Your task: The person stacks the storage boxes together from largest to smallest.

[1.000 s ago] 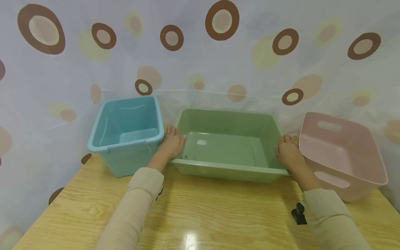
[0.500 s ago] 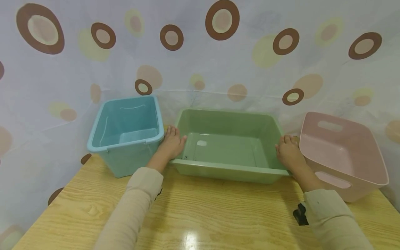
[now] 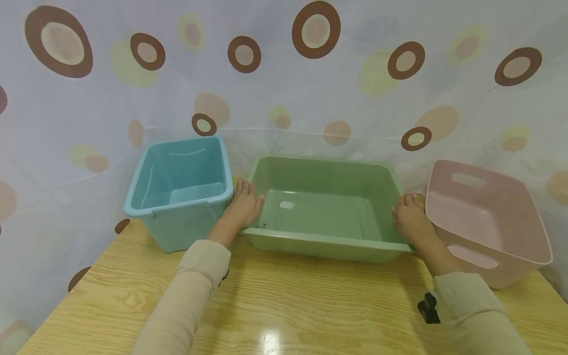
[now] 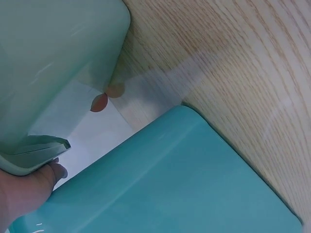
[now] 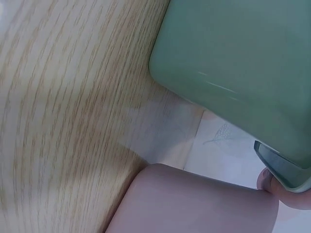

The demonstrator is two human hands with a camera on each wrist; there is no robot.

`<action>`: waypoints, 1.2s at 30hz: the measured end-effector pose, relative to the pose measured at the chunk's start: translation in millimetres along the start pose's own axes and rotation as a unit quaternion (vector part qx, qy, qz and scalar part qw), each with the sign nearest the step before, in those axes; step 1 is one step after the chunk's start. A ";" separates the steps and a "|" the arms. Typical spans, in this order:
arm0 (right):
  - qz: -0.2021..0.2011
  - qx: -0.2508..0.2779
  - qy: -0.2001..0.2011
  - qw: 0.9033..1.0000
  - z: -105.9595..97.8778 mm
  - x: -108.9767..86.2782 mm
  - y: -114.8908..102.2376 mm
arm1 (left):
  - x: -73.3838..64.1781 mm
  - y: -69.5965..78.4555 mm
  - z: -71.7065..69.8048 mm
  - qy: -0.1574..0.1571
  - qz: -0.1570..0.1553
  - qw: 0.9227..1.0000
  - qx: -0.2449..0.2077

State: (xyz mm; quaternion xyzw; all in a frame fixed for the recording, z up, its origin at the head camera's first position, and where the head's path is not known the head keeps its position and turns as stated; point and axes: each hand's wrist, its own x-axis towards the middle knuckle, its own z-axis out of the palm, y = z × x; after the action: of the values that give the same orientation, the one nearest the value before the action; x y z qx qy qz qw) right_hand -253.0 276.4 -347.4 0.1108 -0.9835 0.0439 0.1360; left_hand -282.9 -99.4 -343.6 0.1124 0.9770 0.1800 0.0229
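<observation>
A wide, shallow green plastic basin (image 3: pixel 319 241) stands on the wooden table between two other bins. My left hand (image 3: pixel 241 204) grips its left rim, thumb on the inner side. On the opposite rim, my right hand (image 3: pixel 411 220) holds on in the same way. Fingertips (image 4: pixel 59 170) show beneath the rim's overhang in the left wrist view. The right wrist view likewise has a fingertip (image 5: pixel 265 179) under the lip. Close by my left hand is a deep blue bin (image 3: pixel 186 224); a pink bin (image 3: pixel 483 236) with cut-out handles sits right beside my right hand.
The wood-grain table (image 3: pixel 306 305) extends in front of the basin toward me. Behind the bins hangs a pale sheet (image 3: pixel 275 88) printed with brown and yellow circles. A black object (image 3: pixel 428 308) sits at my right cuff.
The green basin has shifted very slightly toward me, with both hands still on its rims. The blue and pink bins stay where they were.
</observation>
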 end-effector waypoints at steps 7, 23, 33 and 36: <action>0.008 0.016 -0.017 1.000 -2.6 -2.1 -1.9 | -3.6 0.4 -1.4 -0.003 0.006 1.000 0.002; 0.023 0.048 -0.052 0.997 -7.7 -6.3 -6.1 | -8.2 -1.0 0.3 -0.002 0.008 1.000 0.007; 0.021 0.038 -0.045 0.998 -7.8 -7.7 -7.6 | -10.8 -0.7 -0.6 -0.001 0.010 1.000 0.005; 0.025 0.043 -0.052 0.997 -7.7 -8.2 -7.3 | -11.8 -0.4 -0.9 -0.002 0.010 1.000 0.007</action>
State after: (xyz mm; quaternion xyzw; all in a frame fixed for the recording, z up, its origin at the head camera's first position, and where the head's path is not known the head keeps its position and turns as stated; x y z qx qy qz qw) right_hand -241.6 271.9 -342.0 0.0942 -0.9889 0.0833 0.0789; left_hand -271.6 -102.8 -342.8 0.1225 0.9770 0.1732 0.0224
